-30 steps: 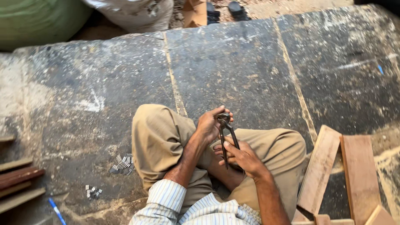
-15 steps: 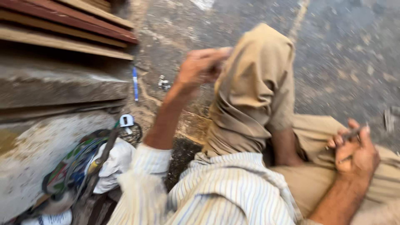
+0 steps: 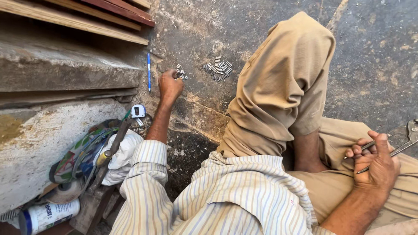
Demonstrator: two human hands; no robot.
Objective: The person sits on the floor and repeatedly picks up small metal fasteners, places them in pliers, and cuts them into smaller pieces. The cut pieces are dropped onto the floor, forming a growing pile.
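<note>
Rough, dark stone flooring (image 3: pixel 374 65), pitted and dusted with pale grit, is spreading under a person sitting with one khaki-trousered knee (image 3: pixel 296 48) raised. Left of that knee, the left hand (image 3: pixel 170 86) is reaching out with its fingers curled down onto a small cluster of short metal staples (image 3: pixel 181 73); whether it is pinching any is hard to tell, since the knuckles are covering the fingertips. A bigger heap of staples (image 3: pixel 219 69) is lying between that hand and the knee, apart from both. Right of the knee, the right hand (image 3: pixel 378 164) is resting on the thigh, clenching the slim steel handles of pincers (image 3: pixel 402 140), whose head is being cut off by the frame edge. Just left of the left hand, a blue pen (image 3: pixel 149 72) is lying beside a worn concrete step (image 3: pixel 65 69) with wooden planks (image 3: pixel 87 19) above. Below the hand, a tangle of cords, cloth and a tape measure (image 3: pixel 138 110) is crowding the corner, with a white cylindrical can (image 3: pixel 45 214) partly out of view.
</note>
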